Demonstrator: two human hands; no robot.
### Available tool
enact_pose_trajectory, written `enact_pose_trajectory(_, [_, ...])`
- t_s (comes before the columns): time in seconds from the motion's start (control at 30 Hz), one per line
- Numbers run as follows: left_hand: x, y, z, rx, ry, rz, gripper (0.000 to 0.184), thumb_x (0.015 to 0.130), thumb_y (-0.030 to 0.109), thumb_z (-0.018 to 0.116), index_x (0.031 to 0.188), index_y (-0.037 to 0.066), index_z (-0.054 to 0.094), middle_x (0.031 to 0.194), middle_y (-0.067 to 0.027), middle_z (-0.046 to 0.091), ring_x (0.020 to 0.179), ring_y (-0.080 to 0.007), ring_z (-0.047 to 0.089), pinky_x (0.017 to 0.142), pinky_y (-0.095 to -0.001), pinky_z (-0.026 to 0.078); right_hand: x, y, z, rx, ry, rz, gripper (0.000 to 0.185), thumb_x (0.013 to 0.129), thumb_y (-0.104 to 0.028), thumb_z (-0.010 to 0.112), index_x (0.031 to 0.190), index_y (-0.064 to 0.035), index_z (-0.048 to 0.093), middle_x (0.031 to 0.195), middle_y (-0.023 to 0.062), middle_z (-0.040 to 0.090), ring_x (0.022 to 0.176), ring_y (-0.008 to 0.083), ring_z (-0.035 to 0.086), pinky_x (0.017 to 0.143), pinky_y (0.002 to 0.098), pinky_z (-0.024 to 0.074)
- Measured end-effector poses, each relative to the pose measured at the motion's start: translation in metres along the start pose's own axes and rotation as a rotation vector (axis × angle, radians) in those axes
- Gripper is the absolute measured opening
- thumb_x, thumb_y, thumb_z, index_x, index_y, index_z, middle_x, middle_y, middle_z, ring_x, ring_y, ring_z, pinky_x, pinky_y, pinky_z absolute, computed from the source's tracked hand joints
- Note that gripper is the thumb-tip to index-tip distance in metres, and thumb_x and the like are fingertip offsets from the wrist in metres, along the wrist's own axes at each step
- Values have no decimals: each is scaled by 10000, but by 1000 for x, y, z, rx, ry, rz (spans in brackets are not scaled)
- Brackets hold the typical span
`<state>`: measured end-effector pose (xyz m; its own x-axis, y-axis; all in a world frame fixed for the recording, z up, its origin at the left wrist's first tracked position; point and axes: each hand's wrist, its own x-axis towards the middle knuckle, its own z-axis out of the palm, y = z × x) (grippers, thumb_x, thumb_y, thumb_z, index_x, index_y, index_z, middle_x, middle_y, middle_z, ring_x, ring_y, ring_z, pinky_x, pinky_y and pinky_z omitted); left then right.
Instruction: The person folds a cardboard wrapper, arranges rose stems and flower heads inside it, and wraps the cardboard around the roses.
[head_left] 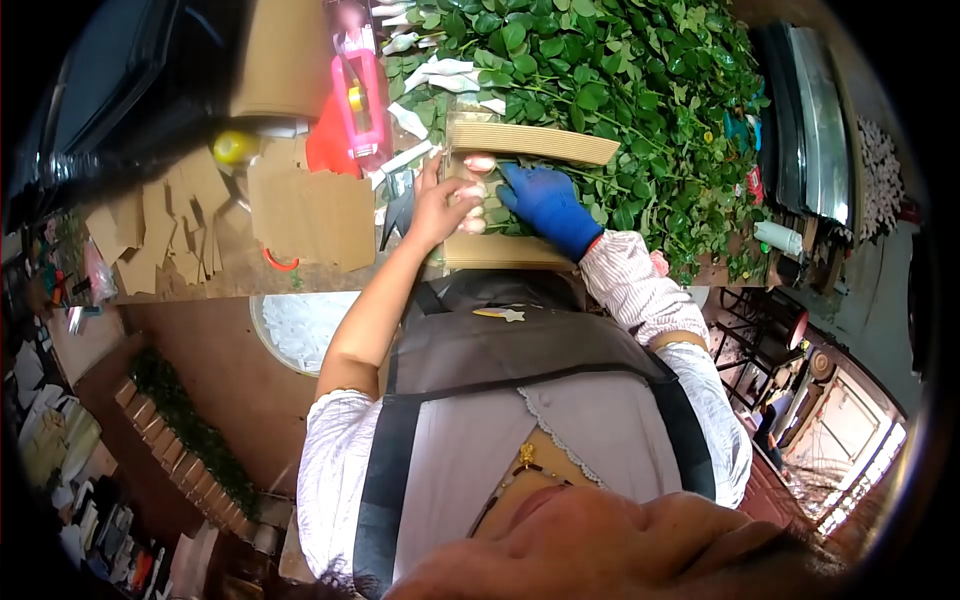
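Pale pink-and-cream rose buds (472,224) lie in a row between two pieces of corrugated cardboard. My bare left hand (440,205) curls its fingers and thumb around the buds at their left side. From the right, my right hand (545,200), in a blue glove, closes over the green rose stems just behind the heads; its palm side is hidden. A ribbed cardboard strip (540,142) stands beyond the buds, and a flat cardboard piece (505,252) lies at the table edge nearest my apron. Scissors (397,207) with dark handles rest left of my left hand.
A big heap of leafy rose stems (600,90) covers the table's right and far side. White-wrapped buds (440,75) lie along its left edge. Further left are a pink tape dispenser (360,100), cardboard sheets (310,215) and a yellow tape roll (232,148). Dark sleeves (815,120) stack at right.
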<state>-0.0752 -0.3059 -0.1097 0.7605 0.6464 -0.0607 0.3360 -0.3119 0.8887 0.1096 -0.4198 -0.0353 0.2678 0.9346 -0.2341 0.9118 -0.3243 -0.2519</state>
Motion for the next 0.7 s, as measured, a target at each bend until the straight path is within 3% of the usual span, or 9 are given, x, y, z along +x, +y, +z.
enact_pose_trajectory(0.13, [0,6,-4,27,-25,-11,307,751,247,822,1049,208,760,1553,-232,306,1383,-445,309,1152,-462,283,16,16,11,-31,-109,-2,349,908,-421,567,1152,-176,608,897,124,710,815,337,684,706,494,520])
enact_pose_trajectory(0.23, [0,7,-2,18,-11,1,286,748,251,824,1019,188,761,1553,-240,302,1384,-448,304,1147,-462,287,24,23,24,7,33,-159,334,914,-442,565,1162,-228,625,883,125,710,791,340,684,696,485,524])
enact_pose_trajectory(0.33, [2,0,-2,61,-33,-15,527,752,255,823,1206,87,616,1549,-251,294,1382,-453,302,1147,-476,282,20,20,27,122,130,-223,332,918,-459,566,1194,-288,633,830,123,707,740,338,682,673,476,523])
enact_pose_trajectory(0.4, [2,1,-2,82,-47,-30,701,755,269,819,1318,28,479,1544,-258,286,1376,-453,306,1149,-486,274,19,22,29,22,73,-193,345,917,-457,573,1222,-305,626,795,117,703,700,337,678,645,471,521])
enact_pose_trajectory(0.43, [2,1,-2,82,-41,-22,694,755,281,823,1310,41,483,1512,-263,311,1365,-450,312,1145,-485,271,20,22,30,-29,47,-180,352,917,-456,576,1236,-314,623,777,114,701,681,336,675,631,468,520])
enact_pose_trajectory(0.63, [6,-4,1,150,-42,19,761,749,302,830,1371,61,463,1459,-268,346,1333,-443,325,1138,-477,262,23,20,36,-26,-8,-181,355,908,-441,595,1229,-291,613,732,121,683,604,344,653,555,476,499])
enact_pose_trajectory(0.7, [8,2,-2,193,-94,-15,809,743,298,832,1414,68,442,1471,-267,332,1332,-440,324,1142,-476,256,24,10,23,-26,-101,-142,274,930,-417,537,1122,-240,622,806,143,693,676,372,665,603,507,499])
